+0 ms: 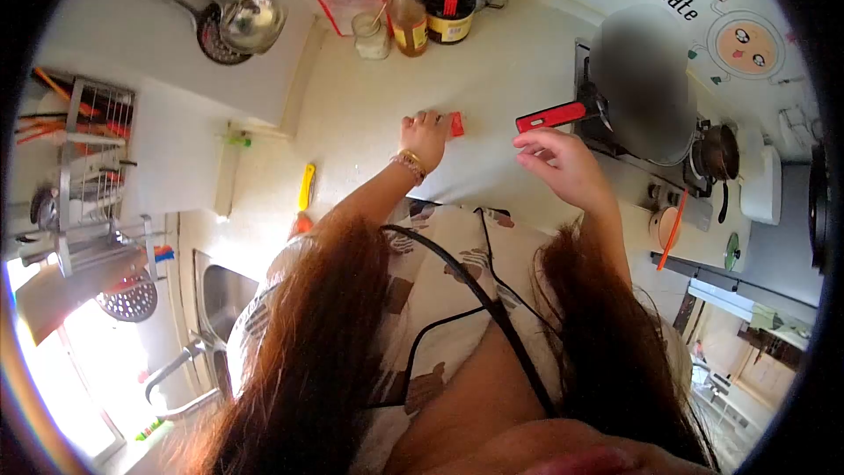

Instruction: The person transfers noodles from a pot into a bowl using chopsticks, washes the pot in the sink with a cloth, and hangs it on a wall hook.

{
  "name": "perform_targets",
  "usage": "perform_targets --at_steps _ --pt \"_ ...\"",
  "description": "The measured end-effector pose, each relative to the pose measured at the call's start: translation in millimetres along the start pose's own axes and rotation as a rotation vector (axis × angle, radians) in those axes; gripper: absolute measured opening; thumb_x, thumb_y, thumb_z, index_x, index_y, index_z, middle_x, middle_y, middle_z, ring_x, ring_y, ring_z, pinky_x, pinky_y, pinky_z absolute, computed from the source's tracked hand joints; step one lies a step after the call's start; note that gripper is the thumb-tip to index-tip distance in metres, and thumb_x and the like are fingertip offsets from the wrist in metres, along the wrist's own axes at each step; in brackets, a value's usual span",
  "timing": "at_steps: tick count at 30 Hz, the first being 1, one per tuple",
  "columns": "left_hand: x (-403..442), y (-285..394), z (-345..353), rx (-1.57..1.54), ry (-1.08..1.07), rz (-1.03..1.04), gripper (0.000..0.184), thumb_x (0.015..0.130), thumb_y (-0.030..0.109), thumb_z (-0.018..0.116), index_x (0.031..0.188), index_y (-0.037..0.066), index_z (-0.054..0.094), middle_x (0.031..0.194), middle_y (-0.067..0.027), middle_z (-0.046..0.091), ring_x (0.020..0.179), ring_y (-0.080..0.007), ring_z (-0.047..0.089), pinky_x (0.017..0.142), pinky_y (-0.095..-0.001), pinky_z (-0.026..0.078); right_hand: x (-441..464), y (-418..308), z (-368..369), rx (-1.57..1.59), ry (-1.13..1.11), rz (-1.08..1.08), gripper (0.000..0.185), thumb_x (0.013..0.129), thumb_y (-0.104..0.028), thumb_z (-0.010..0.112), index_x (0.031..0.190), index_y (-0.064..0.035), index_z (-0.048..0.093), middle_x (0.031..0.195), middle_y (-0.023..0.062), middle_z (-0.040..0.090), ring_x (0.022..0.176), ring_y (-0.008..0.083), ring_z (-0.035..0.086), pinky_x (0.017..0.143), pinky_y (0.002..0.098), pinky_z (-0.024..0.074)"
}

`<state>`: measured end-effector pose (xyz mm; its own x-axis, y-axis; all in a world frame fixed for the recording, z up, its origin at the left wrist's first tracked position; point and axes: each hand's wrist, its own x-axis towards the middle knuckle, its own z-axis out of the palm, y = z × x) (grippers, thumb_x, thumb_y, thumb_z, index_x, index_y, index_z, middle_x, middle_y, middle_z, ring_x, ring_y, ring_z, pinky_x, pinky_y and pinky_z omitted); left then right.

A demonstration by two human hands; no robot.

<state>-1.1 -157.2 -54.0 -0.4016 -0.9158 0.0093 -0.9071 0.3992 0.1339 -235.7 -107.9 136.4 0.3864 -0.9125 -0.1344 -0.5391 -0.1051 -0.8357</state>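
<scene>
My left hand [424,141], with bracelets at the wrist, is over the pale counter with its fingers curled. A small red packet [456,124] shows at its thumb side, seemingly pinched there; the fingertips hide part of the grip. My right hand [567,165] is open and empty, its fingers loosely bent and apart from the thumb. Just beyond its fingertips is the red and black handle [551,117] of a pan on the stove. The pan's body is blurred out.
Behind my hands stand a glass jar [371,37], a brown sauce bottle [409,18] and a large dark bottle [449,0]. A yellow-handled tool [307,185] lies left, near the sink [227,288]. A small pan [719,151] sits at right; ladles [252,25] hang upper left.
</scene>
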Motion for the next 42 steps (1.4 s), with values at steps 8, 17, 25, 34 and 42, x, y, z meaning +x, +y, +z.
perform_targets --at_steps 8,17,25,34,42 --pt "0 -35 4 -0.712 0.306 -0.221 0.05 0.074 0.011 0.062 0.122 0.01 0.047 0.093 -0.0096 0.06 0.087 -0.0245 0.058 0.076 -0.0372 0.048 -17 9 8 -0.021 0.017 0.03 0.026 0.081 -0.015 0.063 0.102 0.0006 0.06 0.096 0.0118 0.064 0.082 0.0178 0.062 0.07 0.0284 0.049" --pt "43 -95 -18 -0.81 0.629 -0.383 0.039 0.077 0.013 0.066 0.114 0.009 0.057 0.102 -0.009 0.06 0.084 -0.0196 0.06 0.074 -0.0312 0.051 -23 13 10 0.001 0.041 0.065 0.025 0.082 -0.014 0.063 0.102 -0.0003 0.061 0.096 0.0109 0.064 0.083 0.0173 0.062 0.07 0.0283 0.0488" --pt "92 -103 -14 -0.829 0.701 -0.481 0.042 0.076 0.016 0.067 0.115 0.006 0.053 0.094 -0.0134 0.062 0.087 -0.0272 0.06 0.076 -0.0372 0.048 -33 20 6 -0.023 0.081 0.092 0.023 0.082 -0.011 0.063 0.103 -0.001 0.06 0.094 0.0115 0.063 0.081 0.018 0.061 0.068 0.0284 0.0488" --pt "97 -82 6 -0.5 0.774 -0.613 0.04 0.076 0.013 0.065 0.112 0.003 0.048 0.1 -0.0198 0.054 0.093 -0.0365 0.053 0.081 -0.0423 0.044 -39 17 1 -0.035 0.126 0.148 0.023 0.082 -0.01 0.064 0.103 0.0 0.06 0.093 0.0121 0.063 0.08 0.0185 0.061 0.069 0.0293 0.0492" --pt "115 -95 -2 -0.737 0.762 -0.727 0.032 0.073 0.005 0.061 0.104 0.002 0.053 0.103 -0.0196 0.056 0.1 -0.0359 0.052 0.083 -0.0406 0.044 -41 22 7 -0.082 0.139 0.192 0.024 0.082 -0.011 0.064 0.103 -0.0005 0.06 0.095 0.0127 0.063 0.079 0.0196 0.062 0.068 0.0295 0.0493"
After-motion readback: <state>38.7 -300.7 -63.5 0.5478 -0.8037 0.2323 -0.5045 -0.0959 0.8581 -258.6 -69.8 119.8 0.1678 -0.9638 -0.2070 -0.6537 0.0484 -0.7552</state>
